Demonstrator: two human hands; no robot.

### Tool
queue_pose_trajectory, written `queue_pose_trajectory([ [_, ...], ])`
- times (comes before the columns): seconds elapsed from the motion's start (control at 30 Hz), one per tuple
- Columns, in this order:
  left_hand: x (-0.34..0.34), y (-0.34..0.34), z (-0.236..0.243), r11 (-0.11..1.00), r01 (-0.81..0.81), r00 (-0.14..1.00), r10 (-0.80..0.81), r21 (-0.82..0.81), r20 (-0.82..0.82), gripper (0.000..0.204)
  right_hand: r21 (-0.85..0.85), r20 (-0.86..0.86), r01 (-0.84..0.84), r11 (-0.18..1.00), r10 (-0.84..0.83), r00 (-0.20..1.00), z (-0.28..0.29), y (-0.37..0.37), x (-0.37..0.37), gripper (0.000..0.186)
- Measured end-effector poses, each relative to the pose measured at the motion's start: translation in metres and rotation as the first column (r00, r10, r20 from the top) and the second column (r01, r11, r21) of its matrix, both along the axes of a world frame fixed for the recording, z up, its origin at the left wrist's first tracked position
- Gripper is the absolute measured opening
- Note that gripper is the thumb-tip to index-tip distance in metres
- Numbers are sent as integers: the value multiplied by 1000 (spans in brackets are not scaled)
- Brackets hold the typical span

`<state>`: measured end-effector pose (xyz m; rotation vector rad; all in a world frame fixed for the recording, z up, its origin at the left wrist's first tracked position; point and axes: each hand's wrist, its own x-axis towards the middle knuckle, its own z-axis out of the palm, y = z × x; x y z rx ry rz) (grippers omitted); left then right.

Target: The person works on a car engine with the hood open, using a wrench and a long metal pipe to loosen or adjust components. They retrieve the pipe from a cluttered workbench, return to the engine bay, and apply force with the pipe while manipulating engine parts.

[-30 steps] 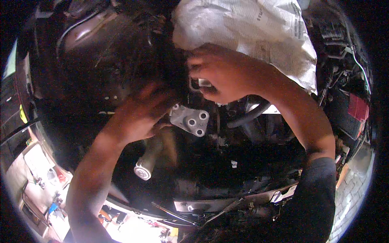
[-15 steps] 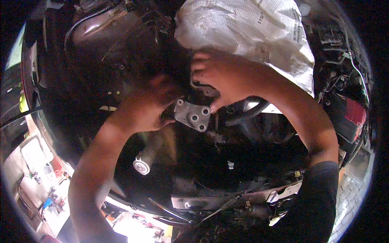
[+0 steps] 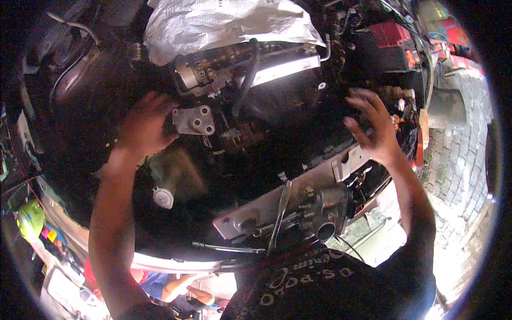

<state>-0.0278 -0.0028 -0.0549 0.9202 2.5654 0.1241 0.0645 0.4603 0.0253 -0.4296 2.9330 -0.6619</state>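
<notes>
A grey metal bracket with several round holes stands over the dark engine bay. My left hand curls around its left edge, thumb below and fingers above; the fingertips are dim and blurred. My right hand hovers over the right side of the bay, fingers apart and holding nothing. Right of the bracket, a black hose crosses in front of a long bright silver piece. Below my left hand is a round white cap.
A crumpled printed sheet covers the far engine area. A light metal crossbar runs along the near side, with a tool and a metal housing by it. A red-topped battery sits far right. A person's arm shows at bottom left.
My right hand has left the bracket and moved to the right, opening. My left hand stays at the bracket's left edge. The view has shifted, showing more of the near and right sides.
</notes>
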Motion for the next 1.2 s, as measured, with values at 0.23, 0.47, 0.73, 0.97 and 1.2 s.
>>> queue_pose_trajectory([
  [0.23, 4, 5, -11, 998, 53, 997, -54, 26, 48, 76, -73, 41, 298, 952, -295, 955, -34, 43, 114, 28],
  [0.47, 1, 1, -21, 994, -30, 990, 15, 105, 140, 68, 365, -139, 200, 909, -159, 977, -88, 39, 110, 20],
  [0.73, -1, 1, -16, 990, -111, 974, 90, 91, 207, 67, 315, -154, 311, 897, -275, 949, -78, 26, 106, 23],
  [0.97, 2, 1, -10, 993, -11, 995, -1, 115, 104, 63, 295, -180, 330, 897, -287, 941, -80, 29, 106, 23],
  [1.2, 2, 3, -8, 991, 4, 996, -16, 134, 88, 61, 239, -260, 285, 928, -221, 940, -85, 30, 103, 16],
])
